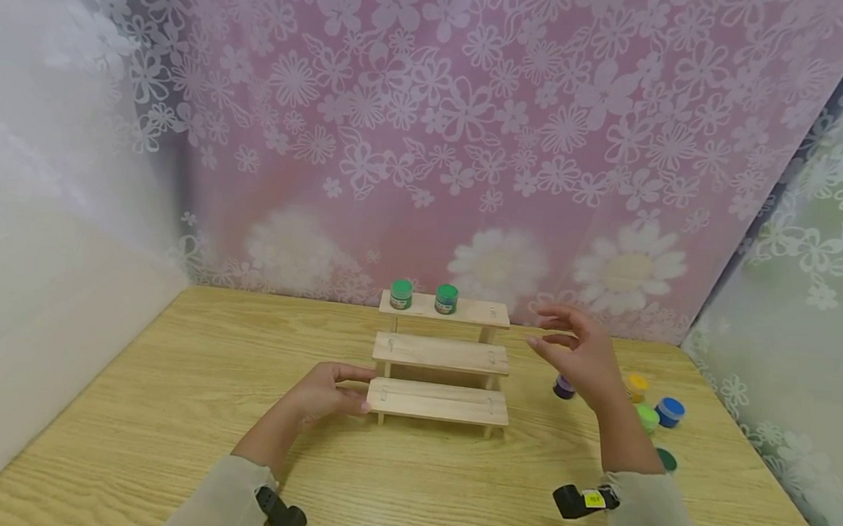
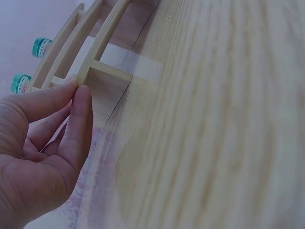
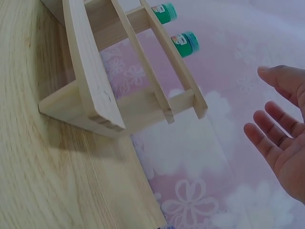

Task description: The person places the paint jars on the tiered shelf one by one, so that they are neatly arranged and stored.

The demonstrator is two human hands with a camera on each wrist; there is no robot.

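A three-step wooden stand [image 1: 438, 401] rests on the table, two small green-lidded paint jars on its top step: the left jar [image 1: 401, 295] and the right jar [image 1: 446, 299]. My left hand [image 1: 327, 393] pinches the left end of the lowest step between thumb and fingers, shown closely in the left wrist view, where the stand [image 2: 102, 40] tilts across the corner. To the right of the stand my right hand [image 1: 577, 356] is raised in the air. Its fingers are spread and loosely bent with nothing between them, as the right wrist view also shows.
Right of the stand, below my right hand, lie several more jars: a purple jar [image 1: 564, 387], a yellow jar [image 1: 636, 388], a light green jar [image 1: 647, 418], a blue jar [image 1: 669, 412] and a dark green jar [image 1: 666, 460]. A pink floral curtain [image 1: 370, 167] hangs behind the table.
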